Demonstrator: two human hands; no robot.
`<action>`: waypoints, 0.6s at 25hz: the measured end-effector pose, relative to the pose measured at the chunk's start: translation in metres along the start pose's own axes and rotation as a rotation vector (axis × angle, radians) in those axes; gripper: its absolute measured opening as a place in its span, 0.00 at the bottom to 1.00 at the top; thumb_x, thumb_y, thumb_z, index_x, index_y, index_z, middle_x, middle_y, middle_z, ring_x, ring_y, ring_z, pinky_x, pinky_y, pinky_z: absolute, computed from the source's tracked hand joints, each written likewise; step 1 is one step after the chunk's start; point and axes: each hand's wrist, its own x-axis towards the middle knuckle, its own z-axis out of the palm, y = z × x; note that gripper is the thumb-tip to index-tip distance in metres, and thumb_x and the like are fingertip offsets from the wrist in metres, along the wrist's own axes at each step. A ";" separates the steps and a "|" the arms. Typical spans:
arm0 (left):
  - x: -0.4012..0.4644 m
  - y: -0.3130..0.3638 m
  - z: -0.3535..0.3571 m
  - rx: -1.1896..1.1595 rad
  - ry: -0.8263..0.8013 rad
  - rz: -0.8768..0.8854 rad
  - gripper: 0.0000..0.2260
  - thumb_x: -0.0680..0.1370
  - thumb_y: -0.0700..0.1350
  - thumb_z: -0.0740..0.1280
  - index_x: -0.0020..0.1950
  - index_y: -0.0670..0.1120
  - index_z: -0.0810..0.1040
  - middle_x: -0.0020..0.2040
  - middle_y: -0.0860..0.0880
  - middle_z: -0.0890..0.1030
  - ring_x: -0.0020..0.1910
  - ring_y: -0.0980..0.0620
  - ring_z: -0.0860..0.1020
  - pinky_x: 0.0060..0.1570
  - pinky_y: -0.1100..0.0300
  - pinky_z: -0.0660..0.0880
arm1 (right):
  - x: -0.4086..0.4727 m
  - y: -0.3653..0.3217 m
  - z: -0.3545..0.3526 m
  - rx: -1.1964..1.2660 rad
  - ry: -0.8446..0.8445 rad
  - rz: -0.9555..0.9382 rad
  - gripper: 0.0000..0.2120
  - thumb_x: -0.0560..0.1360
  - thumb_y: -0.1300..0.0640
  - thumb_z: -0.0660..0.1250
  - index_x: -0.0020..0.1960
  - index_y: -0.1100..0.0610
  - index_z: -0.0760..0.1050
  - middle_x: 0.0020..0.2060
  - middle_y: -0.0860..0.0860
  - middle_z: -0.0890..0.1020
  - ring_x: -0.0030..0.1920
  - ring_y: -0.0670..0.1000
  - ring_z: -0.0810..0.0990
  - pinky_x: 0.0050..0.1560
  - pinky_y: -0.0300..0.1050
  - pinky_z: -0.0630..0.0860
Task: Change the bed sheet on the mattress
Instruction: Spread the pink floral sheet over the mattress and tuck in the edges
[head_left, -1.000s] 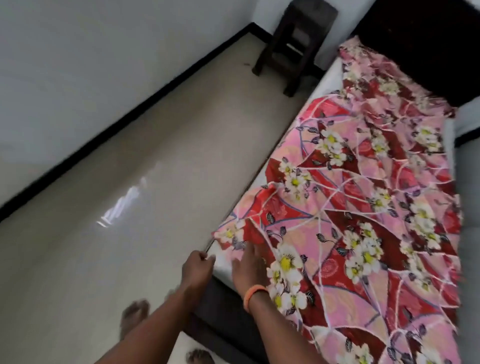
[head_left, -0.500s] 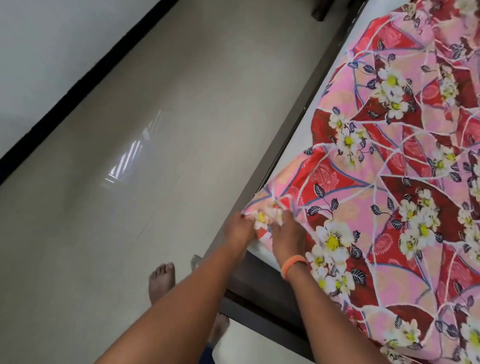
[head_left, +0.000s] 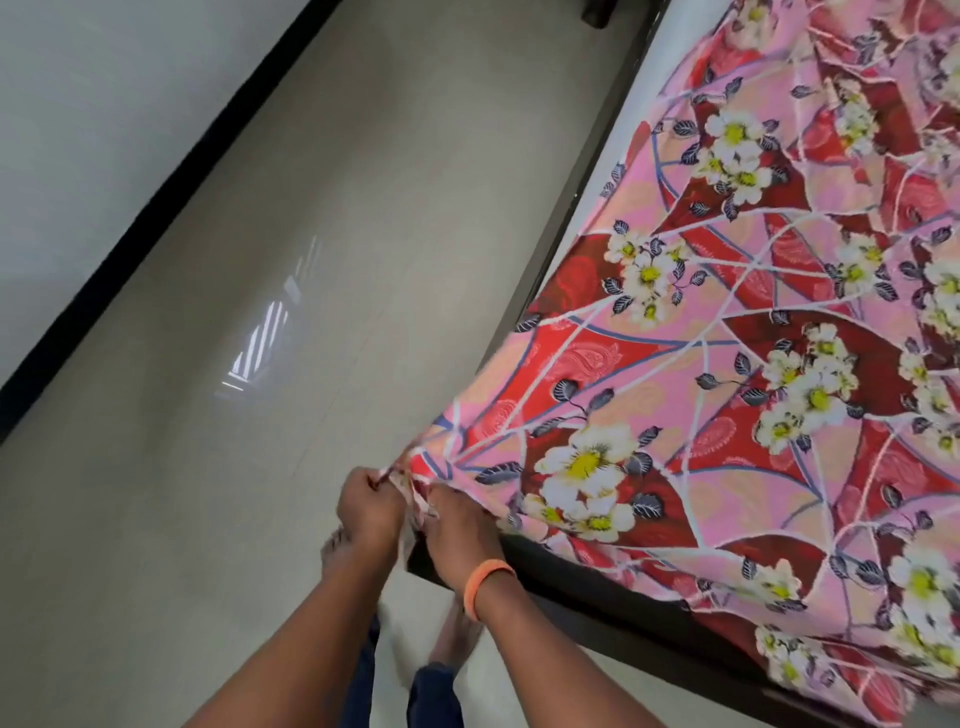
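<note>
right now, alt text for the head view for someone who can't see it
Both hands, left hand and right hand, grip one corner of a red and pink flowered bed sheet, pulling it past the mattress corner over a shiny floor.

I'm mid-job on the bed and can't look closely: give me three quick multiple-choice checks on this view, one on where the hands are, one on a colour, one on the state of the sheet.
1. Where are both hands?
A. At the sheet's corner, past the bed frame's corner
B. In the middle of the mattress
C. On the wall

2. What colour is the wristband?
A. Green
B. Orange
C. Black

3. How is the sheet near the hands?
A. Folded in a neat pile
B. Lying on the floor
C. Bunched and pulled taut from the corner

Answers:
1 A: the left hand and right hand meet beyond the bed frame corner.
2 B: the wristband on the right wrist is orange.
3 C: creases in the sheet fan out from the gripped corner.
</note>
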 end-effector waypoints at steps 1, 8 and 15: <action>0.008 0.003 -0.007 -0.025 0.067 0.041 0.04 0.75 0.37 0.66 0.41 0.42 0.75 0.41 0.42 0.80 0.42 0.44 0.77 0.43 0.53 0.71 | -0.003 0.002 -0.007 -0.013 0.002 -0.022 0.04 0.79 0.59 0.60 0.53 0.56 0.73 0.52 0.57 0.80 0.54 0.60 0.77 0.50 0.51 0.72; 0.053 -0.029 -0.018 0.246 -0.038 -0.066 0.18 0.69 0.34 0.63 0.58 0.42 0.75 0.47 0.36 0.81 0.45 0.37 0.82 0.46 0.44 0.81 | 0.001 0.032 -0.016 0.258 -0.141 0.092 0.10 0.76 0.56 0.66 0.57 0.53 0.75 0.56 0.53 0.80 0.57 0.56 0.78 0.58 0.50 0.76; -0.032 0.002 -0.005 0.149 -0.187 -0.022 0.18 0.69 0.43 0.65 0.59 0.45 0.75 0.51 0.39 0.82 0.50 0.39 0.82 0.52 0.43 0.79 | -0.037 0.028 -0.053 0.268 -0.158 0.174 0.03 0.75 0.54 0.67 0.43 0.52 0.76 0.46 0.54 0.81 0.50 0.56 0.79 0.54 0.49 0.76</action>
